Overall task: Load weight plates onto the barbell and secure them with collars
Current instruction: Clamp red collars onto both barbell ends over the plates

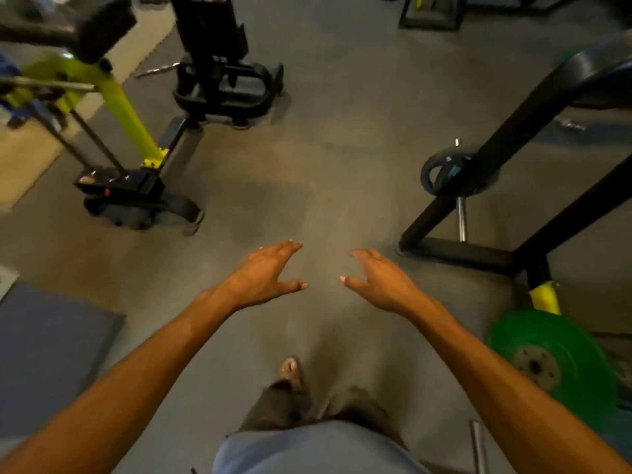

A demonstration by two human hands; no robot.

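Plates sit to the right: a green plate (550, 357) lies low at the right edge, near the right forearm, and a small dark plate (444, 174) hangs on a chrome peg of the black rack (506, 145), partly behind its slanted post. Another dark disc (602, 73) at the upper right is cut off by the frame and blurred. A short length of metal bar (477, 446) shows at the bottom edge beside the right arm; whether it is the barbell cannot be told.

Both arms reach forward over bare grey floor (325, 131). The left hand (270, 271) and right hand (379, 278) hover empty, palms down, fingers spread and thumbs pointing toward each other, with a gap between them. Neither touches anything.

To the left stands a lime-green machine (116, 97) with a black base, and farther back a black machine (219, 73) on a wide foot. A blue mat (51, 354) lies at the lower left. Floor between the hands and the rack is open.

One bare foot (290, 369) shows below the hands, above a grey shirt (307, 453). Motion blur softens everything, so plate markings are unreadable.
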